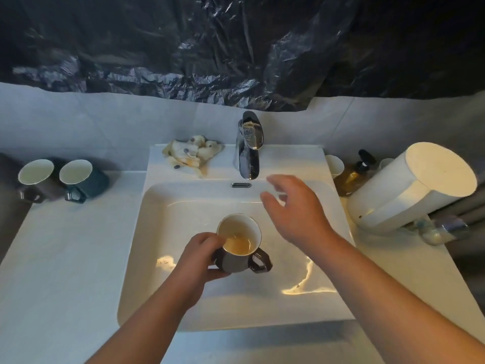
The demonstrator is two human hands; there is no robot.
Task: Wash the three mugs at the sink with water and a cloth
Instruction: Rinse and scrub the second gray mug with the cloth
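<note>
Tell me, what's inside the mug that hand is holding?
A little brownish liquid sits low in the mug, against its white inner wall. The left hand grips the mug's side, and the liquid hides the bottom beneath it.

Left hand (199,258) at centre, fingers curled round dark mug (236,262), forearm entering from 7 o'clock, right hand (296,211) at its 2 o'clock, fingers spread loose, holding nothing

Black plastic sheeting (183,48) covers the pale, seemingly tiled wall (78,122) behind a white counter (65,245).
</note>
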